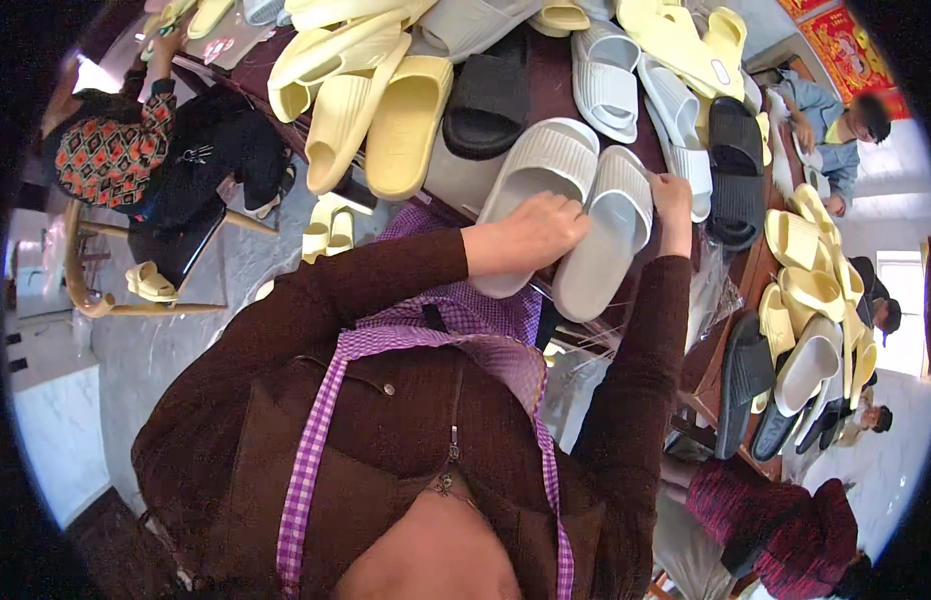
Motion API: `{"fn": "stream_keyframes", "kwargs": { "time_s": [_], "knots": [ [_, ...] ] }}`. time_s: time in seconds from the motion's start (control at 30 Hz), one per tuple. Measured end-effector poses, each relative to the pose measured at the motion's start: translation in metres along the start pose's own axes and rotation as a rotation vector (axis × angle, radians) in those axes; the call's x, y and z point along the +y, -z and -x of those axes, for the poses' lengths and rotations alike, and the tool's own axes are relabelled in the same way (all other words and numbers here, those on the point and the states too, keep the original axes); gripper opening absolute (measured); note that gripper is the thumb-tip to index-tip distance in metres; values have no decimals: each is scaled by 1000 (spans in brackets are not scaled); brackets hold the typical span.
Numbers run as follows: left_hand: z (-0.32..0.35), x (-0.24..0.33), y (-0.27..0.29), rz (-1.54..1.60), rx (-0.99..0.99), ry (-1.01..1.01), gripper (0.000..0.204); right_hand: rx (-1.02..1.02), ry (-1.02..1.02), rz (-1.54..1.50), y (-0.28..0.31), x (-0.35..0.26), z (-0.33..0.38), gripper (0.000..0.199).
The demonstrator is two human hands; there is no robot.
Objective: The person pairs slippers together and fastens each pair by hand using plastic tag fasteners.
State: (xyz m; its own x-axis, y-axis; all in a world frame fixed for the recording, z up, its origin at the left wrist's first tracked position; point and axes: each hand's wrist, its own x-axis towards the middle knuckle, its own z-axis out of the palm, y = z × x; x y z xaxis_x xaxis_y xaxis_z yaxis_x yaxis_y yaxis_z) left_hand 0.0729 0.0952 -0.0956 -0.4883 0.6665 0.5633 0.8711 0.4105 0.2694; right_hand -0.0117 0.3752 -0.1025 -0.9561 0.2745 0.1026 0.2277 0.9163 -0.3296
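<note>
A pair of pale grey slide slippers lies at the near table edge: the left grey slipper (547,160) and the right grey slipper (621,200), toes pointing away from me. My left hand (533,234) is closed over the left one, its curled fingertips at the gap between the two; what they pinch is hidden. On the other side, my right hand (672,204) is closed with thumb and finger at the right slipper's outer strap edge. A black slipper (487,105) and a yellow slipper (409,130) lie just left of the pair.
Piled yellow slippers (345,100) cover the table's far left. Grey slippers (605,85) and black slippers (735,170) lie beyond and to the right, with more yellow ones (810,270) on the right. Clear plastic (720,295) hangs nearby. People sit around; a wooden chair (85,260) stands left.
</note>
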Motion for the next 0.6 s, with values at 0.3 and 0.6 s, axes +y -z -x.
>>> {"fn": "stream_keyframes", "kwargs": {
  "time_s": [0.3,0.6],
  "knots": [
    [6,-20,0,138,68,-39,9,307,169,-244,13,-41,3,17],
    [7,-27,0,159,83,6,12,-228,160,-765,7,-92,-7,14]
  ]
}}
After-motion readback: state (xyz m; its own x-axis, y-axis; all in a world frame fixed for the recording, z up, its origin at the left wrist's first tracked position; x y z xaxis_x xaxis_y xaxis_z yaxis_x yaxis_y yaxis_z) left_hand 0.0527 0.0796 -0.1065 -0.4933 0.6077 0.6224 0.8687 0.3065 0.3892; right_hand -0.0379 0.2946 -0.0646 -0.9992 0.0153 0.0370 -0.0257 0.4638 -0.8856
